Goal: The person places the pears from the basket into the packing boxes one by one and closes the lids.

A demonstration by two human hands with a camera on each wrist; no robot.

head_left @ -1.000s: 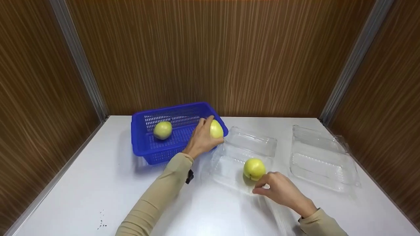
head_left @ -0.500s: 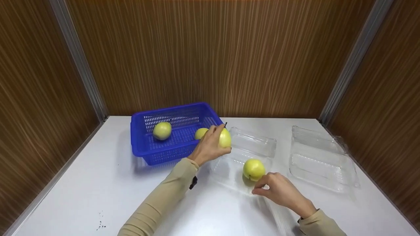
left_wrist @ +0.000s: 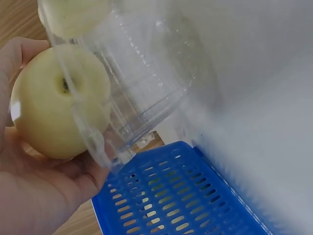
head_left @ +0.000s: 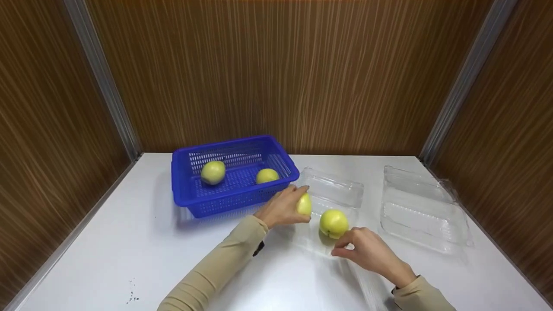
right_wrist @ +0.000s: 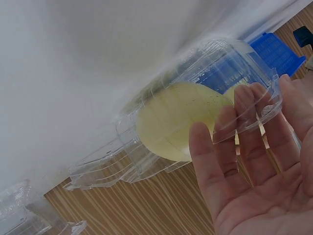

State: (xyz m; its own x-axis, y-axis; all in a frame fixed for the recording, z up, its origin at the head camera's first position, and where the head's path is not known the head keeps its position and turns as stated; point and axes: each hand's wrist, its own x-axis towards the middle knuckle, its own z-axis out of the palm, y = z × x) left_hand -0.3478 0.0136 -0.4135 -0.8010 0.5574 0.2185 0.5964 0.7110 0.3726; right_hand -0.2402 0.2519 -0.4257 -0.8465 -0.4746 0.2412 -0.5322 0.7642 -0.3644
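My left hand (head_left: 283, 207) holds a yellow pear (head_left: 304, 204) over the left side of an open clear plastic box (head_left: 330, 190). In the left wrist view the fingers wrap round that pear (left_wrist: 58, 105), partly behind the box's clear rim. Another pear (head_left: 333, 223) sits inside the box, towards its right side. My right hand (head_left: 369, 250) pinches the near rim of the box, beside this pear. The right wrist view shows its fingers (right_wrist: 252, 147) through the clear wall. Whether the held pear touches the box floor, I cannot tell.
A blue perforated basket (head_left: 224, 202) stands left of the box, holding two pears, one on the left (head_left: 213, 172) and one on the right (head_left: 267, 175). Another open clear box (head_left: 425, 216) lies at the right. Brown wood-grain panels (head_left: 276, 77) enclose the white table (head_left: 108, 242).
My left hand has carried the pear from above the basket's right side, rightward and down to the clear box. A pear in the basket has come into view. The right hand stays in place.
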